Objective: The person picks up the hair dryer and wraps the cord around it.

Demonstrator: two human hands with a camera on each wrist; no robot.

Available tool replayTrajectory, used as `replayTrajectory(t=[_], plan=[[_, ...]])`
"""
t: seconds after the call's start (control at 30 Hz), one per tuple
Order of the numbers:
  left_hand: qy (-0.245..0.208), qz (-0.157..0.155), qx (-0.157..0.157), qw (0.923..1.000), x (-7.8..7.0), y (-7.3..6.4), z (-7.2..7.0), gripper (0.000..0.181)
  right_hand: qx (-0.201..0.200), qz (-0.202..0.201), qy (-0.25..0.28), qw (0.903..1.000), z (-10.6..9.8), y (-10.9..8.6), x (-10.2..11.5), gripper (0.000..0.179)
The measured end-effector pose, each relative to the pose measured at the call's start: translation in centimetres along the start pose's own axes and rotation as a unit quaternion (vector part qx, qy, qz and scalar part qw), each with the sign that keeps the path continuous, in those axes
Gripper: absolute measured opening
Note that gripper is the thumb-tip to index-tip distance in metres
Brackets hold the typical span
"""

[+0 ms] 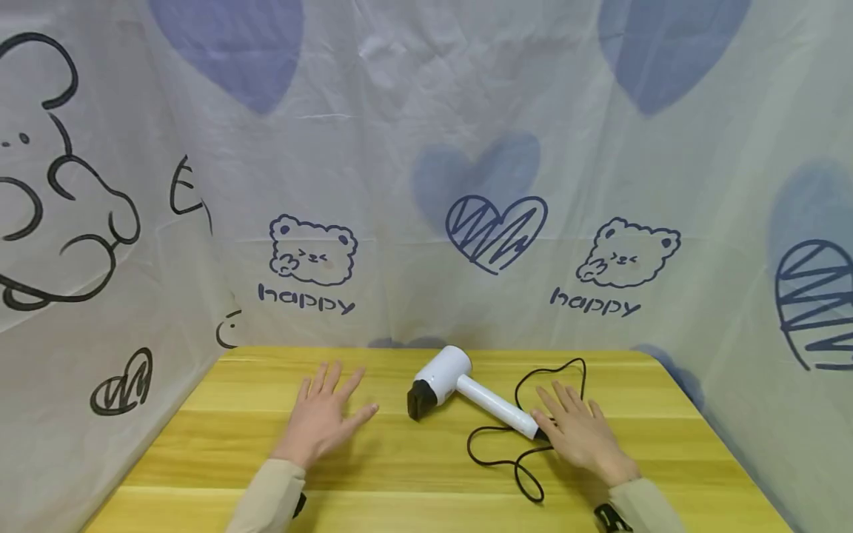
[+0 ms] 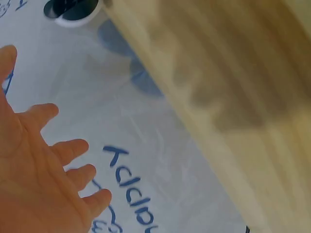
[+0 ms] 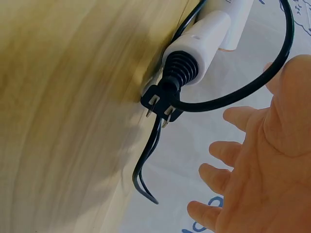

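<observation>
A white hair dryer (image 1: pixel 496 403) with a black nozzle (image 1: pixel 421 400) lies on the table between my hands, its handle slanting toward the right hand. From the handle's end a black cord (image 1: pixel 516 463) loops over the wood. In the right wrist view a two-prong plug (image 3: pixel 163 103) shows beside the base of the handle (image 3: pixel 199 43). My left hand (image 1: pixel 323 418), fingers spread, is left of the nozzle and holds nothing. My right hand (image 1: pixel 580 429) has its fingers extended and overlaps the cord near the handle's end in the head view; its palm (image 3: pixel 272 165) is bare.
The yellow wooden table (image 1: pixel 220 451) ends at a back edge just behind the hair dryer. White cloth (image 1: pixel 400 296) printed with hearts, bears and lettering hangs behind it and along both sides.
</observation>
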State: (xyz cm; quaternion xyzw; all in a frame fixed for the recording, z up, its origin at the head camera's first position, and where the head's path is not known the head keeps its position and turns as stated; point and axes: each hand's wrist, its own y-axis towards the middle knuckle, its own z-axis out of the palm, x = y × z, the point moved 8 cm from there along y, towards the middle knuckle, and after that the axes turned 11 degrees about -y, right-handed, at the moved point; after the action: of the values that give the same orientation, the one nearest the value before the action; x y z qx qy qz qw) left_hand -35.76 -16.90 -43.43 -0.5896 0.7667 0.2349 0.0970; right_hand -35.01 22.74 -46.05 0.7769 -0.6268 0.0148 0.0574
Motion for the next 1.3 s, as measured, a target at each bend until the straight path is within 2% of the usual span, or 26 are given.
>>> replayTrajectory(t=[0.23,0.43,0.6,0.7,0.97,1.1,1.3], plan=[[-0.006,0.005,0.024,0.9997,-0.8,0.4,1.8,0.073,0.006,-0.002,0.006,1.0,0.2,0.0,0.5,0.063],[-0.048,0.011,0.032,0.9983,-1.5,1.1,2.5,0.079,0.021,-0.002,0.012,0.9997,0.5,0.1,0.7,0.064],[-0.051,0.04,0.026,0.9976,-2.2,1.7,3.2,0.077,0.024,-0.011,0.019,0.9995,0.5,0.2,1.2,0.065],[-0.046,0.068,0.02,0.9964,-2.9,2.3,3.7,0.071,0.025,-0.014,0.028,0.9992,0.5,0.3,1.5,0.063],[-0.047,0.111,0.037,0.992,-5.3,3.8,5.2,0.067,0.018,-0.016,0.041,0.9988,0.3,0.7,1.9,0.056],[-0.039,0.117,0.057,0.9908,-6.4,4.5,5.9,0.066,0.025,-0.007,0.05,0.9984,0.1,1.0,2.1,0.045],[-0.04,0.117,0.113,0.9858,-7.4,5.0,7.6,0.061,0.026,0.001,0.057,0.998,0.0,1.1,1.9,0.039]])
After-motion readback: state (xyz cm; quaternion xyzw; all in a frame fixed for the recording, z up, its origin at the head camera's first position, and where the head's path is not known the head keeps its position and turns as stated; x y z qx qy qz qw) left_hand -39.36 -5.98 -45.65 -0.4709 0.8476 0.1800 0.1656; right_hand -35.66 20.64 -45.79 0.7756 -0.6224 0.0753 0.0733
